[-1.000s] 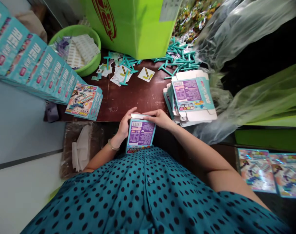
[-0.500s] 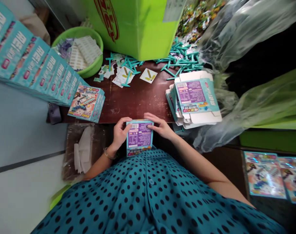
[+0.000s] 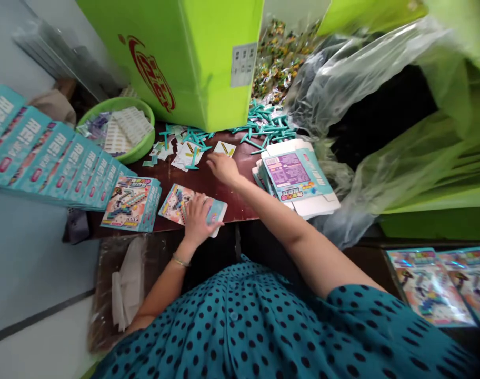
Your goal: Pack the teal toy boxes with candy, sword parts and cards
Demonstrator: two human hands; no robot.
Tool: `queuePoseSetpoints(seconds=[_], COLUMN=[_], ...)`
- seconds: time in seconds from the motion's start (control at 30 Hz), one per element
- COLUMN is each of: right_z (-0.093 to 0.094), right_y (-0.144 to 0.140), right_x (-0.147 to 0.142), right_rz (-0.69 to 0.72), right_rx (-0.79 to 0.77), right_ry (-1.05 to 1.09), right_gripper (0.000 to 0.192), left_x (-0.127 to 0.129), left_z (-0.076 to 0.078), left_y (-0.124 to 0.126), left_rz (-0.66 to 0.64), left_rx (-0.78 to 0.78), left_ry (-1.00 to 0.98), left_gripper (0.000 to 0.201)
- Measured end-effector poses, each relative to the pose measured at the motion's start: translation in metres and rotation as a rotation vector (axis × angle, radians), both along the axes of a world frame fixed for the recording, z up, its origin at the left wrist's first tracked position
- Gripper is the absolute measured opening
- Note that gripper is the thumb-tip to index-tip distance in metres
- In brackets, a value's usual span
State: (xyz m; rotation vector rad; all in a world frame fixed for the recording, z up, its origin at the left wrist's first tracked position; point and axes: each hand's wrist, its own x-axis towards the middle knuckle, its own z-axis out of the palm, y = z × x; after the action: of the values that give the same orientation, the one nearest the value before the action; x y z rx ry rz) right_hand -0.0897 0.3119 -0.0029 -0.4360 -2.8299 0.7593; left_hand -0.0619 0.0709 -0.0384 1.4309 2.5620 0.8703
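Note:
A flattish teal box with a colourful printed front lies on the table near its front edge. My left hand is over its right part, fingers across the face and thumb by the near edge, holding it there. My right hand reaches over the table with its fingers stretched out. Its fingertips are beside a white printed card, and I see nothing held in them. Left of that hand lie more loose cards and a teal T-shaped plastic piece.
Teal boxes stand in a row at left, with a small stack beside them. A green basin and large green carton stand behind. Flat cartons are piled right, near plastic sheeting. Teal pieces lie in a heap.
The box moved from in front of my body onto the table, now front side up. My right hand let go of it and moved forward to the cards. The view shifted too.

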Motion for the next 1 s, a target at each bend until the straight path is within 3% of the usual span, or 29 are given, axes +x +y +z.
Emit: queuePoseSetpoints(seconds=[0.1, 0.17, 0.3, 0.37, 0.43, 0.5, 0.57, 0.63, 0.7, 0.8, 0.87, 0.93, 1.0], right_z=[-0.028, -0.049, -0.089, -0.099, -0.098, -0.086, -0.059, -0.022, 0.017, 0.063, 0.079, 0.082, 0.073], right_y=[0.037, 0.027, -0.034, -0.052, -0.055, -0.047, -0.04, -0.04, -0.05, -0.074, -0.081, -0.072, -0.047], right_x=[-0.014, 0.006, 0.096, 0.148, 0.19, 0.216, 0.224, 0.214, 0.189, 0.137, 0.103, 0.075, 0.049], right_rz=[-0.097, -0.142, -0.142, -0.039, 0.05, 0.066, 0.007, -0.038, 0.031, 0.34, 0.485, 0.477, 0.34], right_rx=[0.112, 0.124, 0.104, 0.066, -0.016, -0.145, -0.266, -0.325, -0.306, -0.177, -0.087, -0.065, -0.122], right_ry=[-0.146, -0.2, -0.096, -0.049, -0.002, 0.074, 0.199, 0.339, 0.421, 0.399, 0.39, 0.441, 0.496], right_gripper=[0.058, 0.069, 0.081, 0.085, 0.066, 0.04, 0.035, 0.034, 0.032, 0.032, 0.032, 0.034, 0.035], left_x=[0.016, 0.025, 0.031, 0.027, 0.018, 0.007, -0.003, -0.011, -0.015, -0.019, -0.023, -0.027, -0.029], left_z=[-0.004, -0.001, 0.004, 0.012, 0.029, 0.057, 0.088, 0.115, 0.132, 0.141, 0.141, 0.139, 0.131], left_y=[0.002, -0.007, -0.031, -0.039, -0.044, -0.045, -0.043, -0.041, -0.038, -0.039, -0.044, -0.05, -0.054], left_rz=[-0.241, -0.288, -0.134, -0.057, 0.024, 0.125, 0.22, 0.274, 0.282, 0.256, 0.268, 0.308, 0.382], left_rx=[-0.263, -0.306, -0.323, -0.227, -0.045, 0.13, 0.218, 0.24, 0.242, 0.231, 0.243, 0.289, 0.383], left_ry=[0.081, 0.131, 0.103, 0.02, -0.037, -0.056, -0.075, -0.099, -0.125, -0.173, -0.182, -0.188, -0.216], left_gripper=[0.106, 0.105, 0.063, 0.056, 0.051, 0.042, 0.034, 0.03, 0.028, 0.027, 0.026, 0.024, 0.025])
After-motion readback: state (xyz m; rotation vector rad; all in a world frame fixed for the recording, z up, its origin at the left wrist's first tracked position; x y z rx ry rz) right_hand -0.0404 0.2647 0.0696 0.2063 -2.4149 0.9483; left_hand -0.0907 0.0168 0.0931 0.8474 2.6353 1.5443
